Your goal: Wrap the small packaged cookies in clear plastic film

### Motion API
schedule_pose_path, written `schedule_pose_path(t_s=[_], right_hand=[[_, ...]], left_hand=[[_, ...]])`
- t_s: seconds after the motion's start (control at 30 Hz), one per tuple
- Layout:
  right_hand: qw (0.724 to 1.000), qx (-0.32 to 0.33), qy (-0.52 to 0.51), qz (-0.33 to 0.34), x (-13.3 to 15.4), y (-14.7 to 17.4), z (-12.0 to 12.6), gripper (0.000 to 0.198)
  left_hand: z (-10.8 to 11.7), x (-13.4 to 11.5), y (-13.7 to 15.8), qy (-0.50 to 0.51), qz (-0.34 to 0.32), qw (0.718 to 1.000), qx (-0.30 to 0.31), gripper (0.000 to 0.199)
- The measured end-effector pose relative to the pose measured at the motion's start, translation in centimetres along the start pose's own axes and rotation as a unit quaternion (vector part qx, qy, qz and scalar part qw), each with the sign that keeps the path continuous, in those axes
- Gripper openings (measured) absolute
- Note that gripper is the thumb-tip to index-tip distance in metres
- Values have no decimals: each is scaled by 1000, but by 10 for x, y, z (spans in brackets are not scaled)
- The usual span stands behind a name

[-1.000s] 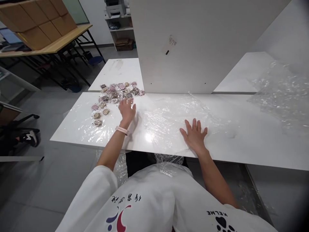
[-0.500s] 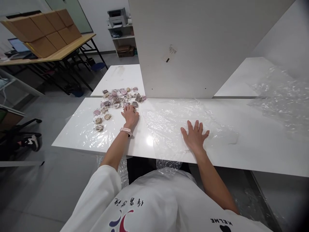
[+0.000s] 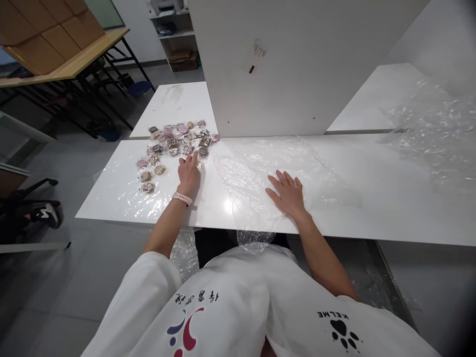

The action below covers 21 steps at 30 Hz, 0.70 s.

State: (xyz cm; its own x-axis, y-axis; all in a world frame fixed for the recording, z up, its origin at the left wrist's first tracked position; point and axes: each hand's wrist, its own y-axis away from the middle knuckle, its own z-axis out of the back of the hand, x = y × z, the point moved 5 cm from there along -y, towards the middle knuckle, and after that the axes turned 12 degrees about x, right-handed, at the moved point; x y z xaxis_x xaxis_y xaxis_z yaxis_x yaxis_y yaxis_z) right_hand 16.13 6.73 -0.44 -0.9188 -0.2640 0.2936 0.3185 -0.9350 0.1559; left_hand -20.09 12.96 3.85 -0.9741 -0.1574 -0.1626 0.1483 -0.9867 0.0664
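Observation:
My left hand [image 3: 189,174] lies at the lower edge of a spread of small, clear-wrapped round pieces [image 3: 171,144], some purple, some tan or brown. Its fingers point forward and are partly stretched, the tips right beside a dark wrapped piece [image 3: 203,152]; I see nothing held. A pale band [image 3: 182,199] circles that wrist. Flat on the thin clear plastic sheet [image 3: 249,173], my right hand [image 3: 287,194] has its fingers apart and is empty. The sheet is wrinkled and hangs over the front edge near my shirt. What the wrapped pieces are exactly, I cannot tell.
A tall white panel [image 3: 282,69] stands along the back of the white table [image 3: 390,198]. Crumpled clear plastic [image 3: 439,134] is heaped at the right. Cardboard boxes [image 3: 55,34] sit on a wooden table at the far left, near a blue stool [image 3: 139,89].
My left hand has drawn back slightly from the wrapped pieces. My right hand has turned and shifted a little left on the sheet, its fingers less widely spread. The view has tilted downward.

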Motion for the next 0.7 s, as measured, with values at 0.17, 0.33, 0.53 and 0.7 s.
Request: schedule_pose_path(t_s=[0.17, 0.33, 0.53, 0.7], right_hand=[[1000, -3, 0, 1, -1, -1, 0, 65], [1000, -12, 4, 2, -2, -2, -3, 65], [1000, -18, -2, 2, -1, -1, -1, 64], [997, -45, -55, 1, -3, -2, 2, 63]], left_hand=[[10, 19, -9, -12, 22, 997, 66, 59], [15, 29, -19, 17, 8, 998, 59, 35], [15, 28, -10, 96, -1, 995, -20, 18], [31, -48, 43, 166, -58, 979, -99, 26]])
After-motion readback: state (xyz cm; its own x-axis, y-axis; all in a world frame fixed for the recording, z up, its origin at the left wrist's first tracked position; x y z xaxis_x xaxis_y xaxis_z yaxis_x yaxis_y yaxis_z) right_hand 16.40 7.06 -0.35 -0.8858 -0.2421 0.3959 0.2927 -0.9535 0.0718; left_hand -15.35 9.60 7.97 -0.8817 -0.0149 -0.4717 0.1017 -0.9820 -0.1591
